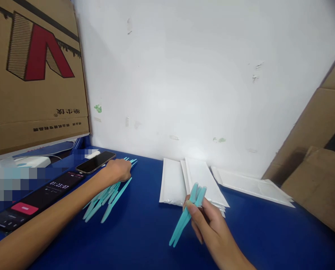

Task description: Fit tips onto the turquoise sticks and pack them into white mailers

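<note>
Turquoise eyebrow razors (107, 198) lie in a loose heap on the blue table, left of the middle. My left hand (119, 170) is over the far part of this heap, its fingers curled closed. Razor tips show past the knuckles; what the fingers hold, if anything, is hidden under the hand. Near the front middle, my right hand (205, 221) pinches a few turquoise eyebrow razors (181, 227) between thumb and fingers, tilted, clear of the heap. Just behind that hand lie white padded envelopes (174, 182), partly overlapping in a stack.
A phone with a timer on screen (52, 191) and a dark phone (95, 162) lie at left. Above them stands a large printed carton (43, 97). More white envelopes (249, 185) rest by the white wall (170, 75). Brown cardboard (316, 187) leans at right.
</note>
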Demonstrator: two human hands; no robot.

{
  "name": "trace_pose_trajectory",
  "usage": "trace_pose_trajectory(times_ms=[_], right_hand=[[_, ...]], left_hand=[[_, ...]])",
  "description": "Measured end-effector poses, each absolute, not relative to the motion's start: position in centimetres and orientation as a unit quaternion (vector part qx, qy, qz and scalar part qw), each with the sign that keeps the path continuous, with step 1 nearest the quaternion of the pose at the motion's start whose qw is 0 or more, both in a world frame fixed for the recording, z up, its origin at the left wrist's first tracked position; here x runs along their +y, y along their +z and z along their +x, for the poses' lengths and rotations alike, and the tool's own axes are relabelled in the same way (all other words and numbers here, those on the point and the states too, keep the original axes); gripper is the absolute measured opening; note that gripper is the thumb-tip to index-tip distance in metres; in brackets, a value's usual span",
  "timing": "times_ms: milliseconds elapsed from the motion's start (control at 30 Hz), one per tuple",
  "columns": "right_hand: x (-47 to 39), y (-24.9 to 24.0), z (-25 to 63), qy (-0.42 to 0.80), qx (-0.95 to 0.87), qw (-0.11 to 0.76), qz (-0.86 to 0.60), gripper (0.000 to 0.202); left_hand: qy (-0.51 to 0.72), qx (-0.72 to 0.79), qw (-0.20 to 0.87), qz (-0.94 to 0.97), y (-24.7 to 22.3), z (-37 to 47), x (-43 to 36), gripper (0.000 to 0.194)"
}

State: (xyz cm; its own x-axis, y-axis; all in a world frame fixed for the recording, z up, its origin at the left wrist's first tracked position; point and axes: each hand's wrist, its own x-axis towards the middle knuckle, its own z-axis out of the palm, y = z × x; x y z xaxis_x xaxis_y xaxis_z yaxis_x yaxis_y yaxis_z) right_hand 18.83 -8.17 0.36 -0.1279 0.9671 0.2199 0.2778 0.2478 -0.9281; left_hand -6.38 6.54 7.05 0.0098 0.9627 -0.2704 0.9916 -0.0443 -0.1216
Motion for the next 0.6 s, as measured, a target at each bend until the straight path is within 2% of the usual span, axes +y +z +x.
trace_pose_trajectory(times_ms=[433,533,600], right_hand=[[-8.2,0.3,18.9,0.358,-0.658,0.455,-0.482,0.041],[-8.1,0.4,18.8,0.364,-0.654,0.455,-0.483,0.041],[-8.1,0.3,18.8,0.373,-0.650,0.455,-0.481,0.041]], left_hand=[[-0.093,0.693,0.060,0.713,6.2,-6.4,7.2,0.036],[-0.059,0.684,0.044,0.725,7.0,-6.8,7.5,0.031],[-0.022,0.665,0.034,0.746,7.4,-6.9,7.5,0.034]])
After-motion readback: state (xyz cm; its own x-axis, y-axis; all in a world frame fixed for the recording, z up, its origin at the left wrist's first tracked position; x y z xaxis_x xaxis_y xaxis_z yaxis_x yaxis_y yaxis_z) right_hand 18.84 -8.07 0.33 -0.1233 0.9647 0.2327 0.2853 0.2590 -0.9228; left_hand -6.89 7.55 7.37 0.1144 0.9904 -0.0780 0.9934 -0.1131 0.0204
